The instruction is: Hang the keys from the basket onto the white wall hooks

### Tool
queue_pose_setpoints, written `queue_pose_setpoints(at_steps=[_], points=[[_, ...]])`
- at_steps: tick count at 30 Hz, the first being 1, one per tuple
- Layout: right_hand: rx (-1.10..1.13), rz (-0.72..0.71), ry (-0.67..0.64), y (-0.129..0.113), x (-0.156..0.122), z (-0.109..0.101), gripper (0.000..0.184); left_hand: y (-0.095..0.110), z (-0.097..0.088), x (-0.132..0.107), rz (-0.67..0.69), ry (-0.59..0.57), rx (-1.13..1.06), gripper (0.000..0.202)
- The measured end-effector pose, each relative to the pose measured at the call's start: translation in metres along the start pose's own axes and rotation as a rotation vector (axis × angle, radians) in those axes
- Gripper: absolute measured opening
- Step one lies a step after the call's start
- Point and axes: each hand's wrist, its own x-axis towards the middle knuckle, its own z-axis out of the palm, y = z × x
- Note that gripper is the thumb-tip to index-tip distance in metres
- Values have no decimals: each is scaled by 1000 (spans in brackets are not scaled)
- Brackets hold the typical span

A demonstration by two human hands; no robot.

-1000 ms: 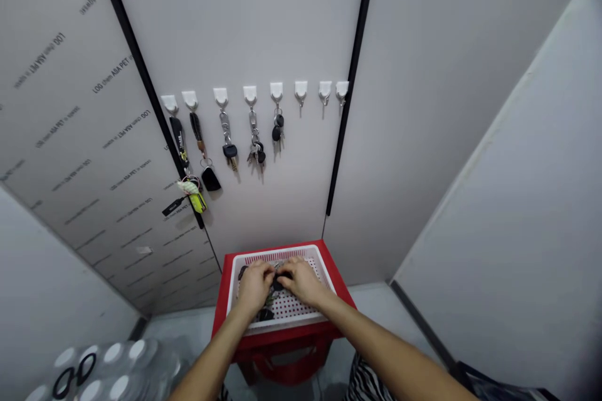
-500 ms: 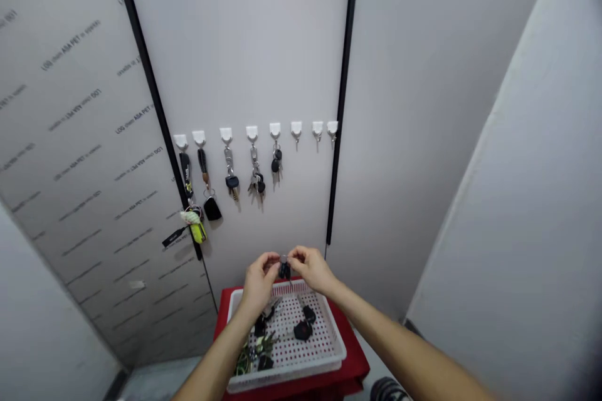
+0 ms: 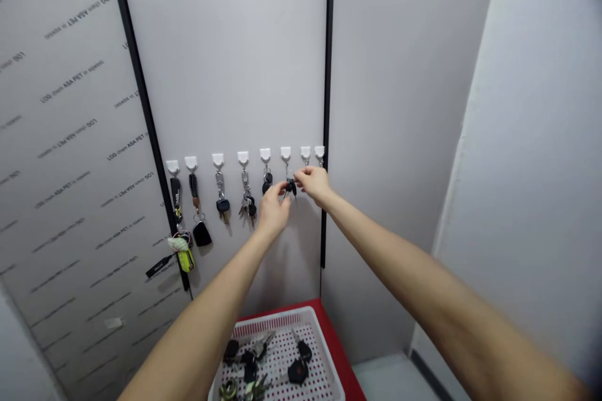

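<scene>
A small bunch of black-headed keys point(image 3: 291, 187) is between my two hands, just under a white wall hook point(image 3: 286, 154). My left hand point(image 3: 274, 210) pinches it from the left, and my right hand point(image 3: 314, 183) has its fingertips closed at the upper right of the bunch. Whether the key ring touches the hook I cannot tell. Close by my left hand, another set of black keys point(image 3: 267, 182) hangs from the neighbouring hook point(image 3: 265, 155), partly covered by my fingers. Two more white hooks point(image 3: 305, 153) sit above my right hand.
Further left hang several key sets, among them a keyring with a black fob point(image 3: 202, 233) and one with a lime-green case point(image 3: 186, 259). Below, a white perforated basket point(image 3: 335, 382) with loose keys point(image 3: 298, 371) stands on a red surface point(image 3: 324, 316). Black strips point(image 3: 328, 106) edge the wall panel.
Both hands have risen from above the basket to the row of hooks, carrying the bunch of keys. The view has shifted, so the hooks appear lower.
</scene>
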Motion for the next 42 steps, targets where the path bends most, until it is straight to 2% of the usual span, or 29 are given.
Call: queue_pose_setpoints(at_steps=[3, 6, 9, 12, 14, 15, 17, 20, 21, 23, 25, 29, 31, 34, 37, 42], points=[[-49, 31, 61, -11, 20, 4, 15, 7, -1, 20, -10, 14, 42, 34], [-139, 62, 86, -11, 31, 10, 14, 8, -3, 27, -44, -1, 93, 34], [-205, 74, 52, -4, 32, 12, 13, 1, -6, 17, -85, -12, 113, 34], [-201, 25, 94, 9, 17, 10, 20, -17, -11, -12, -130, -40, 95, 32], [-183, -28, 109, 26, -5, 11, 26, -37, -16, -42, -179, -69, 69, 30], [-176, -44, 69, 37, -22, 13, 27, -49, -18, -60, -210, -92, 63, 29], [-172, -41, -130, 63, -64, 19, 24, -75, -22, -100, -291, -149, 73, 28], [-194, 23, -556, 101, -141, 31, 18, -108, -29, -156, -452, -257, 129, 25], [-212, 38, -659, 111, -164, 35, 18, -116, -31, -171, -495, -300, 153, 25], [-269, 32, -765, 124, -201, 44, 20, -125, -36, -193, -536, -397, 198, 24], [-314, 1, -814, 127, -223, 54, 21, -128, -40, -206, -503, -505, 253, 25], [-377, -94, -867, 117, -239, 72, 21, -123, -47, -215, -335, -737, 400, 28], [-437, -140, -885, 113, -241, 79, 22, -120, -48, -216, -261, -805, 463, 27], [-518, -175, -914, 111, -244, 87, 22, -117, -48, -218, -204, -806, 564, 26], [-539, -192, -917, 113, -246, 89, 23, -116, -47, -219, -203, -791, 624, 28], [-530, -232, -906, 116, -242, 87, 17, -116, -46, -219, -227, -804, 586, 28]])
